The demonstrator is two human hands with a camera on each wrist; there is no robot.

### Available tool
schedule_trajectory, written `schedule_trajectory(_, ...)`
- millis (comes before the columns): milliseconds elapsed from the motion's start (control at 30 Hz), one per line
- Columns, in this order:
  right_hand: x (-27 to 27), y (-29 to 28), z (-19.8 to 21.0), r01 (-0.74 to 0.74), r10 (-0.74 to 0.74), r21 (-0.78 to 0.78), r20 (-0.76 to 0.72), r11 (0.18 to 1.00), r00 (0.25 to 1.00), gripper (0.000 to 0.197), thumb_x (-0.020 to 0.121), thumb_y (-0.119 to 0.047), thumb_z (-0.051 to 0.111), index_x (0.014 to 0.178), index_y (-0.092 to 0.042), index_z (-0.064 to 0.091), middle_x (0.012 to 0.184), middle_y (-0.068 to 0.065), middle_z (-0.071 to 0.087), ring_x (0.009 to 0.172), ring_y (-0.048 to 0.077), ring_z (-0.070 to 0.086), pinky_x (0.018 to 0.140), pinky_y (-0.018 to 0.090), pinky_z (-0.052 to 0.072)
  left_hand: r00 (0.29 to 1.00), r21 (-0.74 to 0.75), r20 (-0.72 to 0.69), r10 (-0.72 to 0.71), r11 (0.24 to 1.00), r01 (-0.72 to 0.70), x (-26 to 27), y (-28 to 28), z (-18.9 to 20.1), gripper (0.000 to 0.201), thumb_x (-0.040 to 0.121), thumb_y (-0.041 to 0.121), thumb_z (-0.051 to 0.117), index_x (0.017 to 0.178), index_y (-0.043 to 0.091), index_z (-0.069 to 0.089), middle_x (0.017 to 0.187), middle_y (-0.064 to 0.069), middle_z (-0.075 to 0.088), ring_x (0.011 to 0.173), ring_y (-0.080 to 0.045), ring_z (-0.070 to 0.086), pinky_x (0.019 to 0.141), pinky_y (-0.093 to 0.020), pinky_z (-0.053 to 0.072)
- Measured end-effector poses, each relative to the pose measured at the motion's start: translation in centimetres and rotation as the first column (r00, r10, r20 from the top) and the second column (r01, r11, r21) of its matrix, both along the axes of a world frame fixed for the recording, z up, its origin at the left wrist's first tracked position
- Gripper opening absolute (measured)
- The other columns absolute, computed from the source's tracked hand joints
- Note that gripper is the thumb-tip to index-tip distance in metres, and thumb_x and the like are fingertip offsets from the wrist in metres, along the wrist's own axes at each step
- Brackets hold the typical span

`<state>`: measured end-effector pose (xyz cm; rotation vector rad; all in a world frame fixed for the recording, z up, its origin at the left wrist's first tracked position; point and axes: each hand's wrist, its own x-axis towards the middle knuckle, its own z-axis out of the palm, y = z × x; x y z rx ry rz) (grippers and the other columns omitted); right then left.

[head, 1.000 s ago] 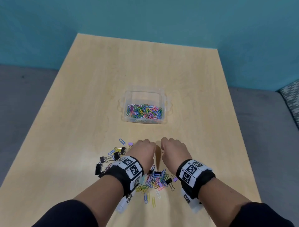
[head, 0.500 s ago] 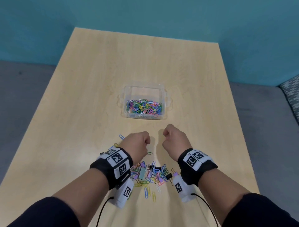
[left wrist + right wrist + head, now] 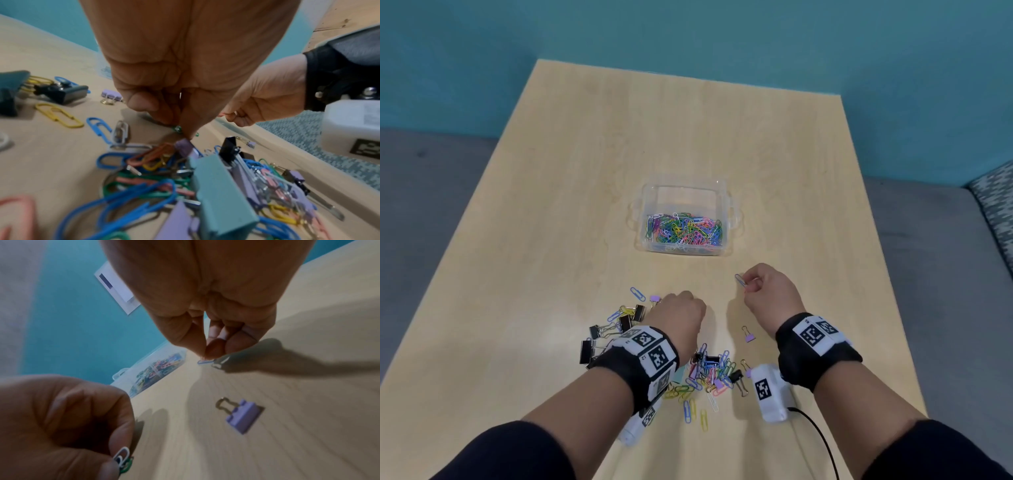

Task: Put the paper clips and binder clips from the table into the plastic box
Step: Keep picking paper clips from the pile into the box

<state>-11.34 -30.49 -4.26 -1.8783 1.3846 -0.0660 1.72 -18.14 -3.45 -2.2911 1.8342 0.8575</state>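
Note:
A clear plastic box (image 3: 728, 219) sits mid-table with several coloured paper clips (image 3: 683, 231) in it. Nearer me lies a pile of paper clips and binder clips (image 3: 710, 375). My right hand (image 3: 748, 287) hovers between pile and box, pinching a blue paper clip (image 3: 740, 280) that also shows in the right wrist view as a blue paper clip (image 3: 205, 361). My left hand (image 3: 681, 315) is curled at the pile's far edge, and its fingers grip a white and a green paper clip (image 3: 123, 457). A purple binder clip (image 3: 748, 337) lies alone beside my right wrist.
Black binder clips (image 3: 602, 337) and a few loose paper clips (image 3: 637, 294) lie left of my left hand. The wooden table (image 3: 551, 240) ends at a teal wall. A cable (image 3: 818, 435) trails from my right wrist device.
My right hand has risen from the pile and moved forward and right with a blue paper clip pinched. The left hand stays curled near the pile's far edge.

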Motion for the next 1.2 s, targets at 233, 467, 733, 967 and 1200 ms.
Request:
schedule_trajectory(233,-0.9,-0.3,0.6,0.062,-0.061,0.034,-0.036,0.998,0.998,0.021,0.077,-0.005,0.049,0.083,-0.021,0.063,0.084,-0.008,0.065,0.077,0.019,0.060,0.065,0.026,0.046,0.995,-0.024,0.041,-0.094,0.995,0.095,-0.5,0.4,0.2,0.027,0.078,-0.002,0.048,0.102,0.010,0.049,0.107,-0.011,0.052,0.099,-0.029,0.049,0.073,-0.031,0.033)
schedule_trajectory(467,0.7,-0.9,0.8,-0.059,0.045,-0.091,-0.147,0.994,0.988,0.019,0.075,-0.003,0.046,0.079,-0.014,0.061,0.084,0.006,0.062,0.074,0.027,0.058,0.065,0.035,0.051,0.996,-0.048,0.006,-0.089,0.995,0.089,-0.9,0.5,0.4,0.032,0.075,-0.006,0.047,0.087,0.019,0.034,0.100,-0.010,0.054,0.092,-0.028,0.050,0.068,-0.030,0.035)
schedule_trajectory(733,1.8,-1.0,0.5,-0.135,0.109,-0.128,-0.187,0.983,0.976,0.027,0.076,0.005,0.039,0.087,-0.012,0.057,0.091,0.008,0.055,0.077,0.029,0.054,0.061,0.032,0.043,0.997,-0.041,-0.030,-0.064,0.997,0.063,-0.6,0.4,-0.1,0.030,0.074,-0.005,0.047,0.083,0.018,0.032,0.096,-0.010,0.054,0.085,-0.027,0.048,0.066,-0.033,0.038)
schedule_trajectory(967,2.5,-1.3,0.3,-0.195,0.157,-0.068,-0.363,0.978,0.918,0.020,0.081,0.001,0.044,0.096,-0.008,0.053,0.091,0.010,0.060,0.078,0.030,0.054,0.062,0.030,0.041,0.998,-0.032,-0.039,-0.055,0.998,0.054,-0.6,0.4,0.0,0.028,0.075,-0.006,0.046,0.083,0.017,0.032,0.096,-0.011,0.053,0.086,-0.028,0.049,0.067,-0.034,0.038)
schedule_trajectory(1200,3.7,-2.0,0.5,-0.310,0.290,0.034,-0.469,0.950,0.834,0.007,0.084,-0.006,0.050,0.082,-0.012,0.050,0.084,0.007,0.055,0.074,0.027,0.051,0.062,0.029,0.040,0.997,-0.011,-0.080,-0.009,1.000,0.009,-0.6,0.3,0.1,0.024,0.076,-0.004,0.046,0.083,0.016,0.036,0.095,-0.011,0.054,0.086,-0.029,0.052,0.070,-0.037,0.043)
